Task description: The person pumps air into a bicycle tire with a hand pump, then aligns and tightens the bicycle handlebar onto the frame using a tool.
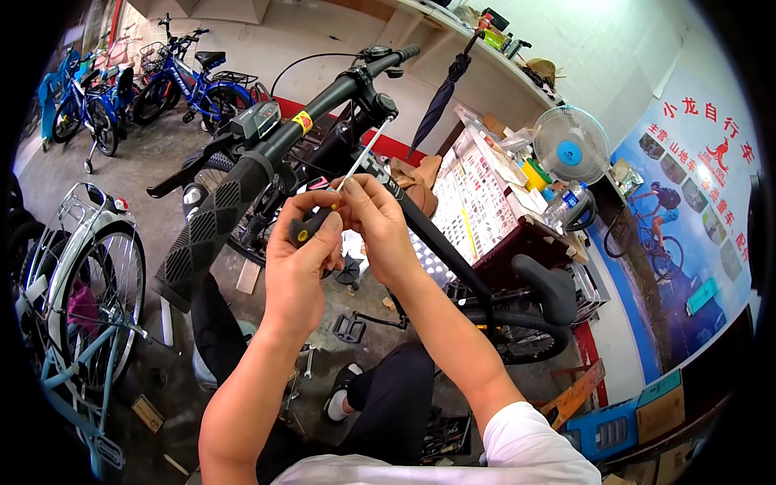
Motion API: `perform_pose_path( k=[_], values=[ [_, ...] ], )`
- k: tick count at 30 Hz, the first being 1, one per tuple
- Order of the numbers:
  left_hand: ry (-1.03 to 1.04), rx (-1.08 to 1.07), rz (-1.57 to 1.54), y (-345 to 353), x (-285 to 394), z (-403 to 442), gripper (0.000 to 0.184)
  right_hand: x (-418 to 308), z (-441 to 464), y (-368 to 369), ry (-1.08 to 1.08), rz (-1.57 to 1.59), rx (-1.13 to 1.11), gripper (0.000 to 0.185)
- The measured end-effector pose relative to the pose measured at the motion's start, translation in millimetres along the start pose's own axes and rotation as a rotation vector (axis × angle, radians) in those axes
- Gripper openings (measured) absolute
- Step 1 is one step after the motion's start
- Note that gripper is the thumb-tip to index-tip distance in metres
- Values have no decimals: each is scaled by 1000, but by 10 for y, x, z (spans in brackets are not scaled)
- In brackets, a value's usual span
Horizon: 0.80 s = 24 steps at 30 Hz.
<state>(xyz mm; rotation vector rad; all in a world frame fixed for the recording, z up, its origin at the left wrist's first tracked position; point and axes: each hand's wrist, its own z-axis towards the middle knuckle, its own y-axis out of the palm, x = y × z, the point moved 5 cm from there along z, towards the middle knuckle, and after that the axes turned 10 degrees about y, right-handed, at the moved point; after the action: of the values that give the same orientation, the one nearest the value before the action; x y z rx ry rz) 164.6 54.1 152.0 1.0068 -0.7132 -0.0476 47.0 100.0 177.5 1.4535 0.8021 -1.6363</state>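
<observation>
A black-handled tool with a yellow end, probably a screwdriver (304, 232), sits in my left hand (293, 259), fingers wrapped round it. My right hand (378, 230) is closed, thumb and fingers pinching near the lower end of a thin silver rod (368, 151). That rod slants up to the bicycle's stem (380, 103). Fingers hide the join, so I cannot tell whether rod and handle are one tool. Just beyond my hands stands a black bicycle, its handlebar (319, 99) running diagonally, with a patterned grip (214, 218) left of my left hand.
A light blue bicycle (89, 299) stands at left, with blue bicycles (190, 81) behind. On the right are a cabinet (485, 194), a fan (571, 145) and the bicycle's saddle (546, 291). A wrench (309, 361) lies on the floor; an umbrella (443, 101) hangs from the shelf.
</observation>
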Motion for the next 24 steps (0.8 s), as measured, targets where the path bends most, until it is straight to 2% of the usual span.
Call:
perform_pose_path(
  k=[3,5,7,12,14,15,17,24],
  values=[
    [49,14,88,4,23,13,21,-10,-4,-59,-1,27,60,34],
    [0,6,35,-4,48,37,21,-58,-19,-94,-28,-24,87,34],
    [1,9,25,-7,53,50,21,-131,-50,-129,-175,-164,148,33],
    [55,-24,100,14,52,22,23,-151,-63,-197,-227,-266,179,38],
    [28,-22,-17,4,46,0,25,-373,-240,-67,-782,-939,431,45],
    [29,-23,-15,6,51,-12,25,-399,-253,-65,-783,-937,432,45],
    [52,-92,18,38,73,-24,28,-471,-349,48,-1016,-1090,396,54],
    [-30,-99,-233,53,40,-13,30,-404,-256,-6,-989,-1035,339,55]
  ],
)
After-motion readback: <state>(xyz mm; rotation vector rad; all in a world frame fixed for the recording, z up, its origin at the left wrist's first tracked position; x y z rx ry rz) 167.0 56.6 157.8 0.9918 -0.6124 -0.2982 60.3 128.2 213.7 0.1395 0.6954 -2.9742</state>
